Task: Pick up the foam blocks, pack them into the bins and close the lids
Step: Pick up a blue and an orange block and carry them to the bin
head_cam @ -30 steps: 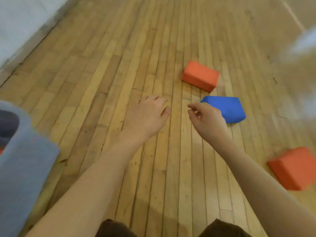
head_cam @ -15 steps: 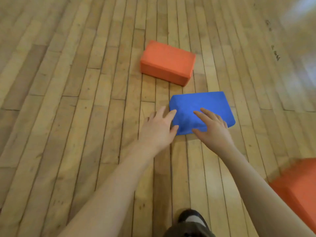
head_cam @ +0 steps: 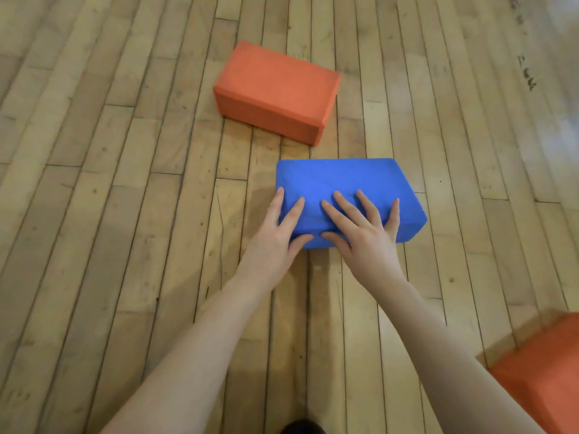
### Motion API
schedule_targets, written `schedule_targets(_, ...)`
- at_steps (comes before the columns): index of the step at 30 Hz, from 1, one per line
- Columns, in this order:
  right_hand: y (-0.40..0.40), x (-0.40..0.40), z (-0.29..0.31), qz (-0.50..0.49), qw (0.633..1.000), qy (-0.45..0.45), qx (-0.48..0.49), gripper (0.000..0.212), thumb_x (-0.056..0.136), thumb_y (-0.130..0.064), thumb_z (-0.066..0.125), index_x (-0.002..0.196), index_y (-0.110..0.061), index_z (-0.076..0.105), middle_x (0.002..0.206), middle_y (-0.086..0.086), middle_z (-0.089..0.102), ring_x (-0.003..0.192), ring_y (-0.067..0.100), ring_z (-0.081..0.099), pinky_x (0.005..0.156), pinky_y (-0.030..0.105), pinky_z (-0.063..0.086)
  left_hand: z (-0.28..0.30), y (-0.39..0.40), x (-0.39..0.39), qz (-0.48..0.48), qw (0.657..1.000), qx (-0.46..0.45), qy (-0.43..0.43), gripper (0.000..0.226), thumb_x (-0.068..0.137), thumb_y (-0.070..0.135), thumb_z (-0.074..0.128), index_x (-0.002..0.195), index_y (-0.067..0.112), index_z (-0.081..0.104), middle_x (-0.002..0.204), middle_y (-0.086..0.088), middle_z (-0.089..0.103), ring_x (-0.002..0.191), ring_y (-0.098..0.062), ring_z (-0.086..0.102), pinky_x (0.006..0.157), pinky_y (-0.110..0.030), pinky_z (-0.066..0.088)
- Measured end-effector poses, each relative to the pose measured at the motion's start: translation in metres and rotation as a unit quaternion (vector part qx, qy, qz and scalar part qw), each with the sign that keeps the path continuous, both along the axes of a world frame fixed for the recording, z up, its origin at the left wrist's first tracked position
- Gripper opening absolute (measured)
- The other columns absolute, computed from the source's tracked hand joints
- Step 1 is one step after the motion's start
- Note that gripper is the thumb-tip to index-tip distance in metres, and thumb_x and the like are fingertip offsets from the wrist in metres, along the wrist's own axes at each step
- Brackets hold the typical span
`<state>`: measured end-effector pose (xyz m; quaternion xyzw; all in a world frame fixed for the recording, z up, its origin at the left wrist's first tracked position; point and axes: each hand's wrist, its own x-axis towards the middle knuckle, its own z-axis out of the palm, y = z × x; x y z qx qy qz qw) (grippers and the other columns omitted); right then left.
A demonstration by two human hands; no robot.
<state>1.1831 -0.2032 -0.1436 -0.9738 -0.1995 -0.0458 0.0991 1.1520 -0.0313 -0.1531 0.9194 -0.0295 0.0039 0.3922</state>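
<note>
A blue foam block point(head_cam: 354, 177) lies flat on the wooden floor in the middle of the head view. My left hand point(head_cam: 275, 242) is on its near left corner, fingers over the top and thumb against the near face. My right hand point(head_cam: 366, 239) lies spread over the top's near half, thumb on the near face. Both hands clasp the block, which rests on the floor. An orange foam block point(head_cam: 275, 89) lies just beyond it, a small gap apart. No bin is in view.
A second orange foam block point(head_cam: 545, 377) sits at the lower right edge, partly cut off and close to my right forearm. The tip of a dark shoe point(head_cam: 302, 427) shows at the bottom edge. Bare floorboards point(head_cam: 109, 214) stretch to the left.
The view has closed in on the blocks and the bin at the left has dropped out of sight. Both hands reached forward and settled onto the blue block, fingers further over its top.
</note>
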Motion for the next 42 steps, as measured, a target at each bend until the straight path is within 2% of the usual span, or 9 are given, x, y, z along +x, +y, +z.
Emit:
schedule_targets(4,0.020,-0.008,0.019,0.004,0.994,-0.029,0.107,0.041,0.091,-0.042,0.042,0.120,-0.022,0.062,0.125,-0.004,0.061,0.118,0.021,0.052,0.105,0.049,0.017,0.024,0.016,-0.013,0.050,0.993,0.043,-0.096,0.054,0.090,0.049,0.041,0.128,0.014,0.057,0.139,-0.013,0.048,0.108,-0.026,0.060,0.082,-0.034,0.051)
schedule_targets(10,0.064,-0.020,0.048,0.059,0.980,0.011,0.191,0.036,0.089,-0.045,0.042,0.110,-0.024,0.063,0.109,-0.014,0.064,0.099,0.010,0.049,0.093,0.031,0.016,0.057,0.056,-0.050,0.150,0.975,0.113,-0.117,0.051,0.093,0.049,0.036,0.136,0.023,0.047,0.109,0.003,0.064,0.079,-0.011,0.055,0.054,-0.016,0.039)
schedule_targets(15,0.082,-0.020,0.046,0.056,0.987,-0.003,0.151,0.037,0.085,-0.052,0.044,0.103,-0.027,0.066,0.107,-0.012,0.062,0.100,0.014,0.051,0.094,0.033,0.016,0.041,0.070,-0.059,0.062,0.979,0.192,-0.027,0.093,0.077,0.070,0.038,0.149,0.021,0.007,0.149,-0.010,0.026,0.122,-0.032,0.044,0.094,-0.042,0.042)
schedule_targets(19,0.063,-0.019,0.045,0.005,0.996,-0.022,0.090,0.048,0.087,-0.051,0.039,0.124,-0.025,0.056,0.134,-0.004,0.050,0.121,0.020,0.041,0.103,0.041,0.012,0.042,0.073,-0.046,0.038,0.966,0.235,-0.098,0.088,0.077,0.058,0.051,0.144,0.007,0.026,0.139,-0.010,0.035,0.117,-0.034,0.049,0.091,-0.044,0.046)
schedule_targets(25,0.040,-0.030,0.039,0.033,0.996,0.065,0.045,0.064,0.088,-0.051,0.030,0.148,-0.034,0.016,0.158,-0.008,0.002,0.145,0.016,-0.008,0.112,0.046,-0.014,0.049,0.071,-0.027,0.008,0.967,0.245,-0.074,0.073,0.075,0.060,0.051,0.130,0.012,0.045,0.129,-0.006,0.047,0.118,-0.033,0.044,0.092,-0.047,0.038)
schedule_targets(27,0.038,-0.024,0.037,0.037,0.997,0.058,0.045,0.060,0.091,-0.048,0.030,0.148,-0.033,0.020,0.158,-0.006,0.008,0.145,0.019,-0.003,0.112,0.047,-0.011,0.050,0.071,-0.022,-0.009,0.964,0.256,-0.068,0.077,0.070,0.061,0.060,0.128,0.012,0.046,0.125,-0.007,0.046,0.115,-0.032,0.045,0.094,-0.044,0.033)
schedule_targets(32,0.040,-0.012,0.029,0.041,0.997,-0.004,0.061,0.048,0.093,-0.043,0.033,0.138,-0.029,0.043,0.148,-0.003,0.038,0.139,0.020,0.023,0.110,0.050,0.002,0.047,0.067,-0.013,-0.026,0.948,0.297,-0.115,0.064,0.082,0.060,0.039,0.133,0.023,0.051,0.126,-0.012,0.054,0.096,-0.038,0.053,0.086,-0.047,0.038)
schedule_targets(36,0.057,0.004,0.038,0.033,0.988,-0.049,0.143,0.042,0.094,-0.036,0.038,0.136,-0.030,0.045,0.149,-0.001,0.035,0.139,0.017,0.026,0.110,0.042,0.010,0.047,0.064,-0.017,0.097,0.951,0.228,-0.183,0.051,0.086,0.052,0.050,0.123,0.019,0.062,0.119,-0.016,0.058,0.085,-0.037,0.049,0.073,-0.045,0.048)
schedule_targets(42,0.075,0.054,0.031,0.012,0.978,-0.025,0.205,0.048,0.093,-0.025,0.051,0.140,-0.024,0.042,0.151,-0.001,0.032,0.134,0.024,0.035,0.103,0.040,0.025,0.059,0.071,0.011,0.315,0.896,0.293,-0.107,0.047,0.082,0.048,0.056,0.120,0.022,0.064,0.118,-0.017,0.057,0.082,-0.037,0.049,0.069,-0.043,0.041)
